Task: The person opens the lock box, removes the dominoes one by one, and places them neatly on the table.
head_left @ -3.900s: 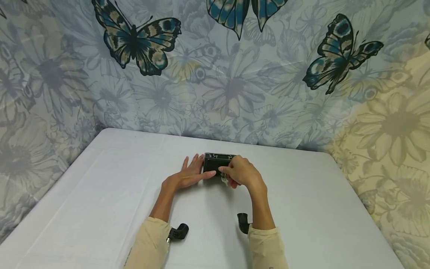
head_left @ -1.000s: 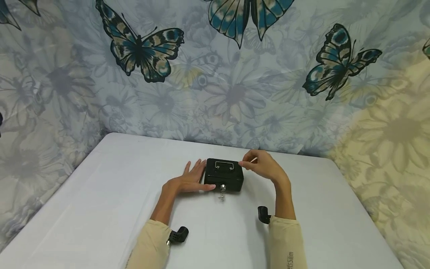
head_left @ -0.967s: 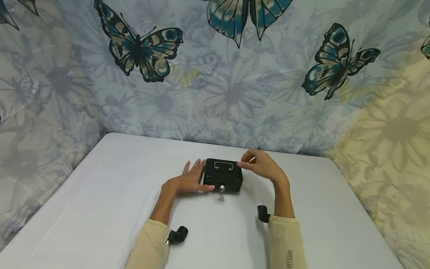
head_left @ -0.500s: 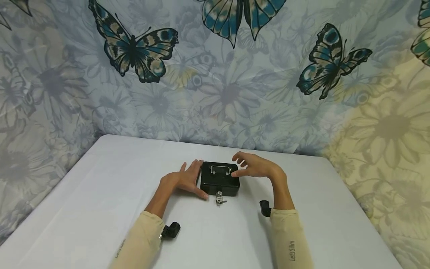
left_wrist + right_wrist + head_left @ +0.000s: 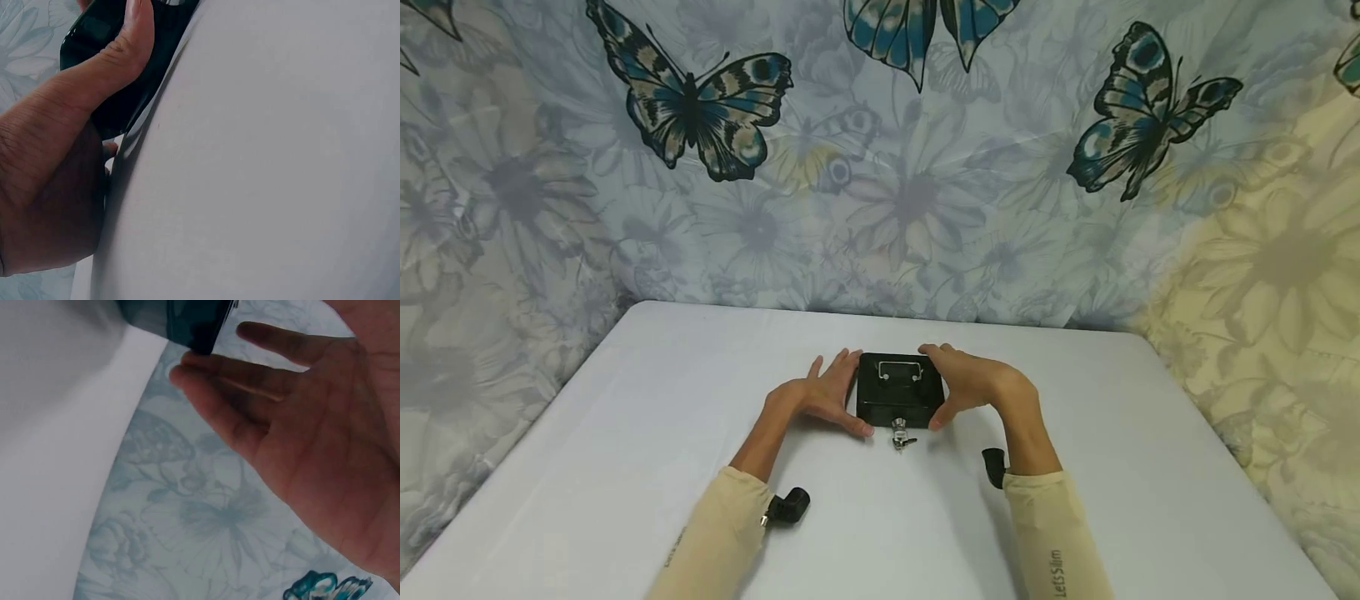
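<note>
A small black cash box (image 5: 880, 396) with a wire handle on its lid sits on the white table. A silver lock with keys (image 5: 900, 433) sticks out from its front. My left hand (image 5: 829, 398) holds the box's left side, its thumb along the front corner and its fingers toward the back. In the left wrist view, the left thumb (image 5: 119, 53) lies against the box's dark face. My right hand (image 5: 966, 383) is at the right side, thumb by the front corner and fingers by the back corner. The right wrist view shows those fingers fairly straight beside the box's corner (image 5: 194, 325).
The white table (image 5: 685, 433) reaches back to a wall hanging (image 5: 910, 208) printed with flowers and butterflies. Black wrist cameras jut inward from both sleeves, one on the left (image 5: 790, 506) and one on the right (image 5: 994, 468).
My right hand has left the keys, moved to the lid's right edge, then spread along the box's right side. The left thumb has slid to the front corner. The lid looks closed throughout the last second.
</note>
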A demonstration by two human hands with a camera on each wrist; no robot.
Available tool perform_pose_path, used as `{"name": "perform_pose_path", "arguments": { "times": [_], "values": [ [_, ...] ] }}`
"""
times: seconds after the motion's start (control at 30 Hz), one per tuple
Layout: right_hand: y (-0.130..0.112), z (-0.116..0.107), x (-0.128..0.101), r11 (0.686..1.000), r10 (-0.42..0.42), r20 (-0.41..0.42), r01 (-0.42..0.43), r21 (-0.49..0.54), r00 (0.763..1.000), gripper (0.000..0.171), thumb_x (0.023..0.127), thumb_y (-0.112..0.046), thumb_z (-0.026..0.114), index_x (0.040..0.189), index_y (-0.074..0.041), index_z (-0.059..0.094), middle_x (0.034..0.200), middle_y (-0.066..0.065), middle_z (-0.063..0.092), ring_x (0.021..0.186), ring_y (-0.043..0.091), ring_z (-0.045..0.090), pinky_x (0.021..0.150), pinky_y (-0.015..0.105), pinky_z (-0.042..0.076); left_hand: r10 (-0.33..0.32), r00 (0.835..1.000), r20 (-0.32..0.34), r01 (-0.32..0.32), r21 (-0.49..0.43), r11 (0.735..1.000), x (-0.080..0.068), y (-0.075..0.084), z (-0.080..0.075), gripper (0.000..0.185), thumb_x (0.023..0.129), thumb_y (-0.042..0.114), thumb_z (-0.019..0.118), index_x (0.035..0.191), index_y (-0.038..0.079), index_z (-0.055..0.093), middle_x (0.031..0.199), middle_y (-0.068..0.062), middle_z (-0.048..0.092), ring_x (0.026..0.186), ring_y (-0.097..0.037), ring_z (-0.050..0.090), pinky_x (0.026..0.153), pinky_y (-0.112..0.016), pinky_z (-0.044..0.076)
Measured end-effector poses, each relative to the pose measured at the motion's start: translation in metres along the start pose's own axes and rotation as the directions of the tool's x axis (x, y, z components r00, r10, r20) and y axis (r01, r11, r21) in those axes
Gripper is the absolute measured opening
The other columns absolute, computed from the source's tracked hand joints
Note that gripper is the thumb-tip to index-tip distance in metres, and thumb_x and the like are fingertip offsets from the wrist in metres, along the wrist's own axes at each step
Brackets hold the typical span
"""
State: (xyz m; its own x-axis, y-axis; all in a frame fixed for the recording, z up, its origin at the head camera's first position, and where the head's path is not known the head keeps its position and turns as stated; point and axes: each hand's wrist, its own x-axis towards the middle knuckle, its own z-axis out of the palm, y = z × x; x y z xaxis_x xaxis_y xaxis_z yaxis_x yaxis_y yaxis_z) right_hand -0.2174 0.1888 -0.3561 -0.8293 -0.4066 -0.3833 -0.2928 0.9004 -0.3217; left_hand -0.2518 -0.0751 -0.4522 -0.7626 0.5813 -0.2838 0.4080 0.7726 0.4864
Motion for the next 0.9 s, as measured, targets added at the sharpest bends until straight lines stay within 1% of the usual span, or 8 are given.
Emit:
{"name": "perform_pose_path", "arguments": {
  "times": [0.1, 0.17, 0.33, 0.43, 0.57, 0.67, 0.83, 0.9],
  "values": [
    [-0.005, 0.0, 0.004, 0.998, 0.016, -0.012, -0.017, -0.066, 1.0, 0.113, 0.077, -0.032, 0.095, 0.164, -0.007, 0.027, 0.166, 0.02, 0.035, 0.155, 0.038, 0.037, 0.118, 0.063, 0.041, 0.001, 1.0, -0.018, -0.001, 0.004, 1.0, 0.003, 0.002, 0.0, 0.134, 0.079, 0.059, 0.083, 0.168, 0.004, -0.001, 0.178, -0.014, 0.002, 0.167, -0.032, -0.003, 0.132, -0.063, -0.003],
    [-0.005, 0.002, 0.007, 0.997, -0.005, -0.03, 0.003, -0.08, 1.0, 0.106, 0.076, -0.029, 0.095, 0.161, -0.007, 0.034, 0.158, 0.016, 0.044, 0.147, 0.035, 0.045, 0.115, 0.06, 0.045, -0.006, 1.0, -0.011, 0.006, 0.01, 1.0, 0.003, 0.001, 0.0, 0.135, 0.078, 0.06, 0.082, 0.168, 0.005, -0.002, 0.179, -0.013, 0.0, 0.167, -0.031, -0.005, 0.132, -0.062, -0.004],
    [-0.005, 0.007, 0.013, 0.995, -0.066, -0.066, 0.061, -0.079, 0.996, 0.088, 0.075, -0.021, 0.096, 0.149, -0.008, 0.048, 0.137, 0.009, 0.056, 0.126, 0.026, 0.054, 0.109, 0.052, 0.05, 0.001, 1.0, -0.004, -0.001, -0.009, 1.0, 0.001, 0.0, -0.001, 0.138, 0.077, 0.061, 0.083, 0.168, 0.006, -0.004, 0.179, -0.012, -0.001, 0.167, -0.031, -0.006, 0.133, -0.061, -0.006],
    [-0.006, 0.007, 0.014, 0.994, -0.072, -0.08, 0.065, -0.092, 0.994, 0.087, 0.075, -0.023, 0.096, 0.147, -0.007, 0.05, 0.134, 0.007, 0.056, 0.125, 0.025, 0.054, 0.109, 0.05, 0.05, 0.005, 1.0, -0.015, -0.005, -0.011, 1.0, 0.0, 0.001, -0.002, 0.137, 0.077, 0.061, 0.083, 0.168, 0.005, -0.002, 0.179, -0.013, 0.001, 0.167, -0.031, -0.005, 0.133, -0.061, -0.004],
    [-0.005, 0.006, 0.014, 0.994, -0.071, -0.086, 0.063, -0.094, 0.994, 0.088, 0.074, -0.025, 0.096, 0.146, -0.007, 0.05, 0.134, 0.007, 0.057, 0.125, 0.026, 0.053, 0.109, 0.051, 0.05, 0.012, 1.0, -0.026, -0.012, -0.01, 1.0, 0.001, 0.001, -0.002, 0.135, 0.078, 0.059, 0.083, 0.168, 0.004, -0.002, 0.179, -0.013, 0.002, 0.167, -0.031, -0.004, 0.133, -0.061, -0.004],
    [-0.004, 0.005, 0.014, 0.994, -0.069, -0.079, 0.062, -0.093, 0.994, 0.089, 0.074, -0.025, 0.096, 0.147, -0.006, 0.049, 0.134, 0.008, 0.056, 0.125, 0.026, 0.053, 0.108, 0.051, 0.05, 0.017, 1.0, -0.017, -0.018, -0.013, 1.0, 0.002, 0.0, -0.002, 0.136, 0.078, 0.06, 0.082, 0.168, 0.005, -0.003, 0.178, -0.014, 0.0, 0.167, -0.031, -0.005, 0.132, -0.061, -0.005],
    [-0.005, 0.007, 0.015, 0.994, -0.08, -0.07, 0.074, -0.077, 0.994, 0.088, 0.075, -0.022, 0.096, 0.147, -0.006, 0.049, 0.134, 0.008, 0.056, 0.125, 0.026, 0.053, 0.108, 0.051, 0.05, 0.028, 1.0, -0.007, -0.028, -0.025, 0.999, 0.001, -0.005, -0.001, 0.139, 0.076, 0.067, 0.081, 0.168, 0.005, -0.003, 0.178, -0.014, 0.0, 0.167, -0.032, -0.006, 0.132, -0.061, -0.006],
    [-0.006, 0.009, 0.015, 0.995, -0.079, -0.069, 0.074, -0.069, 0.995, 0.087, 0.075, -0.021, 0.096, 0.147, -0.006, 0.049, 0.134, 0.008, 0.056, 0.126, 0.027, 0.053, 0.108, 0.051, 0.05, 0.042, 0.999, -0.005, -0.042, -0.035, 0.998, 0.001, -0.008, 0.001, 0.142, 0.074, 0.073, 0.078, 0.168, 0.004, -0.003, 0.178, -0.016, 0.0, 0.167, -0.033, -0.006, 0.132, -0.062, -0.006]
  ]
}}
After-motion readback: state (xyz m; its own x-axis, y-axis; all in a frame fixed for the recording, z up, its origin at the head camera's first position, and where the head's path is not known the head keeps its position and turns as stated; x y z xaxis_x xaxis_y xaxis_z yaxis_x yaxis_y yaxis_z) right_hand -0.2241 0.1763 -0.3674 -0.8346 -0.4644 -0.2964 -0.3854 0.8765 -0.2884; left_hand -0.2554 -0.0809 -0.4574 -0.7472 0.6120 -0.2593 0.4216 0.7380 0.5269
